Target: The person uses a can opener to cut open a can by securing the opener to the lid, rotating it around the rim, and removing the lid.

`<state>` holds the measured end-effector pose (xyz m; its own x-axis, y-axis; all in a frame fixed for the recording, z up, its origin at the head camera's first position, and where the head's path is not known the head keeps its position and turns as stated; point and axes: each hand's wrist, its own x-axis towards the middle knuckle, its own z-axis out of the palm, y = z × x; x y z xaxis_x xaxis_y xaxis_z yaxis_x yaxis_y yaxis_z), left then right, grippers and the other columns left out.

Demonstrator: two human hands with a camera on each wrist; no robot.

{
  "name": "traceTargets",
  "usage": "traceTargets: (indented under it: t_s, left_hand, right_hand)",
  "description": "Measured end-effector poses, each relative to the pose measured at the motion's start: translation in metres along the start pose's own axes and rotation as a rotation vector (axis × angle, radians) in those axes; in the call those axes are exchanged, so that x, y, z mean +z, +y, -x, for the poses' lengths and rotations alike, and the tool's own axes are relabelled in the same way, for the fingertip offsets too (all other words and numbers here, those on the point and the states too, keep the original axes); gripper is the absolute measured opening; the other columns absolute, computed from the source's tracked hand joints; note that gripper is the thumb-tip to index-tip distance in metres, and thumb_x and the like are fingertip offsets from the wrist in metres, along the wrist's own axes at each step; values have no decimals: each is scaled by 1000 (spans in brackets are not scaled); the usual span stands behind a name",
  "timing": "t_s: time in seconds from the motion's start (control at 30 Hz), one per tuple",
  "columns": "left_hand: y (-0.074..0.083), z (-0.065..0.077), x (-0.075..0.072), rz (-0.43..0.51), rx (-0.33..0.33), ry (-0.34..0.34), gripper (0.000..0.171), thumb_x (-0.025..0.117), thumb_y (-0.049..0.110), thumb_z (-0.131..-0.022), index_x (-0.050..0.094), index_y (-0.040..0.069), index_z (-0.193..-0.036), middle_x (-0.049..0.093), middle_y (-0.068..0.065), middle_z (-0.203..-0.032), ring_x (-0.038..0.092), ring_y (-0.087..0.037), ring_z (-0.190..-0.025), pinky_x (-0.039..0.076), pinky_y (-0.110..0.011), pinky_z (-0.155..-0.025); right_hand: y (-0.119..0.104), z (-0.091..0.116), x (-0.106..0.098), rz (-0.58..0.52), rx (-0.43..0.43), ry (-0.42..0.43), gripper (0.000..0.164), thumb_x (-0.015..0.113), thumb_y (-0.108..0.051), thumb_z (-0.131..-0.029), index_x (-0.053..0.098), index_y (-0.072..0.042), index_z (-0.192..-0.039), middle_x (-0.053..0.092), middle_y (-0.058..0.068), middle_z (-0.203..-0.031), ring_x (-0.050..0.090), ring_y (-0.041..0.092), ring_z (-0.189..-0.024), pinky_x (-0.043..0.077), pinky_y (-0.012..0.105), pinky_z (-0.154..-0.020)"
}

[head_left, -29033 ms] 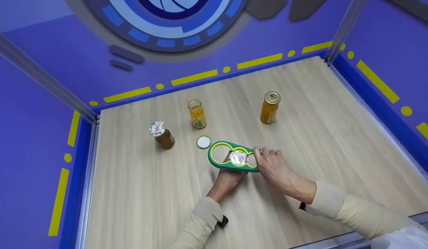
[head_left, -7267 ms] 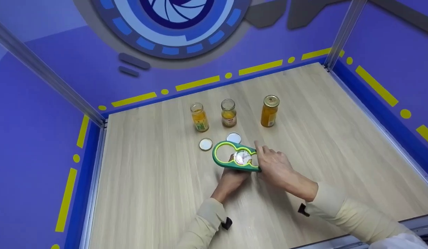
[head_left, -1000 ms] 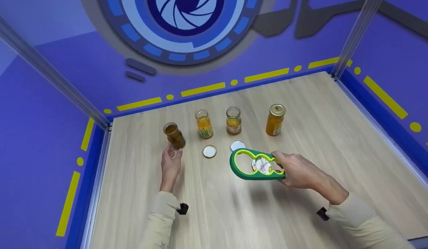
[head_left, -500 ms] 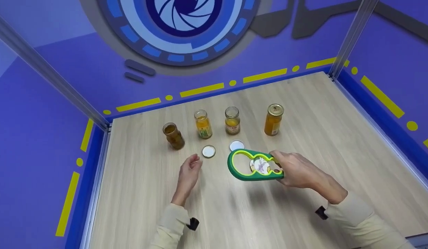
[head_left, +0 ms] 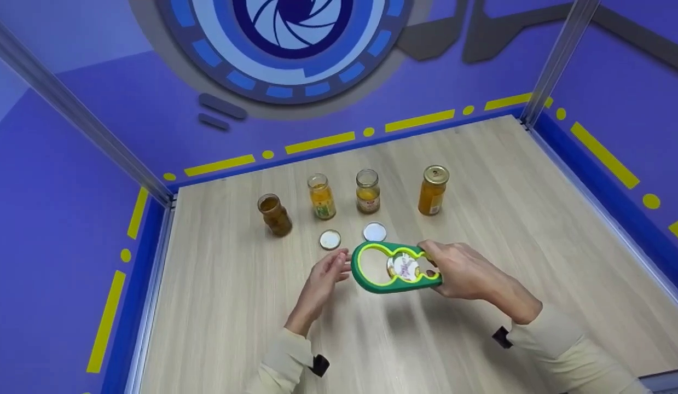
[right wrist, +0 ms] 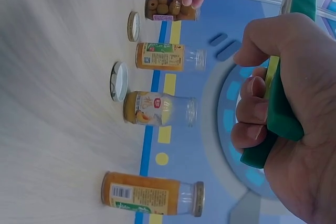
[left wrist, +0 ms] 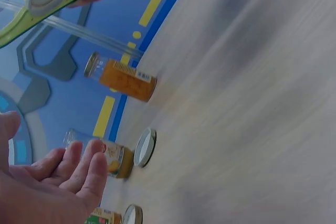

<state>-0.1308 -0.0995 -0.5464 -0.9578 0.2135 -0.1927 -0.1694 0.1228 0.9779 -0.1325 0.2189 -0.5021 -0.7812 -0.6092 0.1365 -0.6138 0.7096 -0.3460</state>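
My right hand (head_left: pixel 470 273) grips the narrow end of a green jar opener (head_left: pixel 371 286) with a yellow-green lining, above the table. A white patterned jar lid (head_left: pixel 405 266) sits in its middle ring. My left hand (head_left: pixel 319 282) is beside the opener's wide end, holding nothing; in the left wrist view its fingers (left wrist: pixel 79 174) are extended and slightly bent. Behind stand a lidless jar of brown round pieces (head_left: pixel 277 216), two lidless jars with yellow contents, one with a green label (head_left: pixel 323 208) and one shorter (head_left: pixel 368 200), and a jar with its gold lid on (head_left: pixel 433 190).
Two loose lids lie inner side up on the wooden table (head_left: pixel 235 306): a smaller one (head_left: pixel 330 239) and a whiter one (head_left: pixel 375 231) just behind the opener. Blue-purple panels (head_left: pixel 120 109) wall the table at the back and both sides.
Over the earlier frames, lids came off the brown-piece jar and the shorter yellow jar. In the last second my left hand let go of the brown-piece jar and moved right, towards the opener.
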Motion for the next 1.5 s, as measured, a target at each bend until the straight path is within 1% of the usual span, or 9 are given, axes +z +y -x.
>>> traceTargets:
  t_s: [0.17, 0.33, 0.47, 0.7, 0.9, 1.03, 1.17, 1.37, 1.5]
  left_hand:
    - [-1, 6, 8, 86, -12, -145, 58, 42, 46, -111, 51, 2, -149, 64, -17, -137, 63, -25, -123, 46, -45, -109]
    - [-5, 12, 12, 310, -57, -307, 55, 42, 40, -112, 47, 2, -151, 60, -15, -140, 60, -31, -128, 43, -50, -112]
    - [-6, 16, 15, 469, -52, -374, 51, 43, 33, -113, 43, -1, -151, 56, -17, -143, 61, -30, -126, 40, -55, -113]
    - [-13, 23, 21, 581, -46, -379, 47, 51, 20, -107, 45, -2, -148, 58, -12, -138, 63, -22, -119, 48, -44, -108]
    - [-22, 28, 27, 625, -12, -443, 48, 58, 21, -100, 52, 4, -144, 62, -9, -134, 63, -18, -115, 52, -34, -99]
    - [-27, 33, 28, 661, -36, -456, 52, 63, 25, -97, 53, 6, -145, 62, -8, -135, 62, -17, -116, 53, -30, -96]
    - [-28, 38, 30, 648, -87, -428, 64, 69, 33, -93, 50, 6, -147, 62, -10, -136, 62, -19, -118, 53, -30, -96]
    - [-26, 42, 37, 636, -117, -416, 66, 64, 35, -94, 45, 3, -148, 60, -12, -138, 60, -21, -121, 50, -31, -100]
    - [-27, 43, 40, 657, -105, -431, 61, 60, 33, -98, 44, 1, -147, 59, -14, -141, 58, -23, -126, 49, -33, -104]
  right_hand:
    - [-6, -3, 5, -16, -34, -20, 60, 86, -22, -81, 53, -9, -129, 67, 1, -103, 62, 13, -81, 56, 35, -71]
    - [-12, -4, 10, -12, -41, -58, 62, 85, -25, -82, 53, -7, -132, 67, 2, -106, 62, 13, -82, 56, 35, -72]
    - [-14, -6, 12, -6, -52, -50, 63, 86, -25, -81, 53, -7, -132, 67, 2, -106, 62, 13, -82, 56, 35, -73]
    - [-17, -9, 16, -8, -88, -63, 65, 88, -24, -78, 53, -8, -131, 67, 1, -106, 62, 13, -84, 57, 40, -76]
    - [-20, -9, 24, -22, -114, -69, 64, 88, -25, -79, 54, -8, -130, 68, 1, -106, 63, 13, -85, 57, 42, -77]
    - [-21, -8, 32, -39, -128, -86, 63, 87, -27, -80, 54, -9, -131, 68, 1, -105, 64, 13, -85, 57, 43, -77]
    - [-22, -9, 38, -55, -138, -102, 63, 86, -29, -81, 53, -9, -132, 69, 1, -107, 64, 12, -86, 57, 44, -79]
    - [-23, -11, 44, -74, -153, -108, 63, 86, -33, -83, 55, -9, -133, 70, 3, -111, 65, 12, -89, 58, 45, -82]
    - [-23, -11, 48, -68, -158, -114, 64, 86, -35, -83, 55, -10, -133, 70, 2, -112, 65, 11, -89, 57, 45, -82]
